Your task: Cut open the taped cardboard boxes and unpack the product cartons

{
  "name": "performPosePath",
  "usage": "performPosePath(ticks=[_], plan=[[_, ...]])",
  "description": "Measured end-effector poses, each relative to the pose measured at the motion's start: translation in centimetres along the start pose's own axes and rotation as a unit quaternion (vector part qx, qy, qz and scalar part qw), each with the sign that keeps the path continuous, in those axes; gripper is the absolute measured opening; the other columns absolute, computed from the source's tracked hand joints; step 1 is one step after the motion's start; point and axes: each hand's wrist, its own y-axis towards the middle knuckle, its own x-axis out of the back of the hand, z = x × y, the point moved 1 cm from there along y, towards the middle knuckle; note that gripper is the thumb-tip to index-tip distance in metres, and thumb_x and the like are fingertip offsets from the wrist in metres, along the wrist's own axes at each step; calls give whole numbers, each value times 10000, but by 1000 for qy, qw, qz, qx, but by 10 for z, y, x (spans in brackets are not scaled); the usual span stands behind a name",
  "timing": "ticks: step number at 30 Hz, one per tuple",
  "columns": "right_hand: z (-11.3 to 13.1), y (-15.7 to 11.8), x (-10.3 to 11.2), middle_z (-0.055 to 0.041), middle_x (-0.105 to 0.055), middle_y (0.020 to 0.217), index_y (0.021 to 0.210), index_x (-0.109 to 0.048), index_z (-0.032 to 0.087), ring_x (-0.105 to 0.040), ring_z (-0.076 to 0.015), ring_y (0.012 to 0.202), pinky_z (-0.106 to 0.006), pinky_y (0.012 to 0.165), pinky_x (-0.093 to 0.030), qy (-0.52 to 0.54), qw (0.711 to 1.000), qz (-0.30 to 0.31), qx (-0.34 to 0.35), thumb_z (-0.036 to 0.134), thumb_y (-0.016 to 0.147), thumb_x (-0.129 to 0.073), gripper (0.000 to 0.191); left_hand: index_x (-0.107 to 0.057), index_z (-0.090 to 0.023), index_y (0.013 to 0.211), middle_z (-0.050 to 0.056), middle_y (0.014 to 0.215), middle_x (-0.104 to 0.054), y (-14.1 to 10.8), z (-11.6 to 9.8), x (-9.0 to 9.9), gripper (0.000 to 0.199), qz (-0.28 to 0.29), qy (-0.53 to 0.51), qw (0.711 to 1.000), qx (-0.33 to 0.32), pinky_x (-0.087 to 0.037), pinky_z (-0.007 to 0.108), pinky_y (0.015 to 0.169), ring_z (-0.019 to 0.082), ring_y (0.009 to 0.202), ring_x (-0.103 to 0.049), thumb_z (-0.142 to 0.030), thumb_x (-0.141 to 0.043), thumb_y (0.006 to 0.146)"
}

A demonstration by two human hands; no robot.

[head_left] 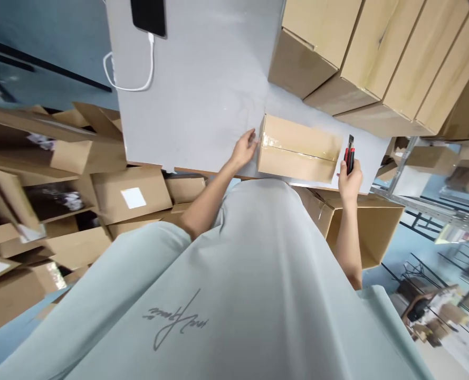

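The grip of the right hand was closed around a red and black cutter, whose dark blade end pointed forward, away from the body. The left hand had its fingers loosely bent and grasped nothing; it was at the left end of the small carton, but I could not tell if the fingertips touched it. This carton lay flat on the grey desk, near the front edge, between the two hands. Its top was closed, with shiny tape along the middle seam. Whether the tape was already cut somewhere, I could not see; the opening of the flaps was, in my judgement, not done. Farther away, bigger cartons stood in a row, and a phone with a white cable lay at the far left.
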Motion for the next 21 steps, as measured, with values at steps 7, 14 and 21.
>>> performPosePath(ticks=[7,14,21], plan=[[84,-15,35,-172,-853,1232,1572,-638,166,-803,-327,1037,-378,903,-578,-178,957,136,185,443,1181,-421,526,-510,-298,1743,199,1825,-465,-36,-76,48,1026,44,-5,995,-87,-504,573,1330,410,1707,-451,-963,-611,969],[182,-25,17,-158,-806,1375,1812,-452,281,-784,-312,1066,-358,867,-499,-362,838,290,289,405,1248,-351,586,-615,-281,1655,198,1808,-469,-35,-93,49,838,98,30,987,-127,-349,654,1427,440,1726,-416,-705,-825,963],[203,-23,6,-204,-814,1301,1763,-500,249,-770,-319,1032,-400,874,-469,-417,803,307,295,287,1226,-359,556,-610,-275,1653,190,1818,-464,-34,-84,45,802,106,12,987,-121,-362,664,1425,435,1721,-427,-623,-842,968]])
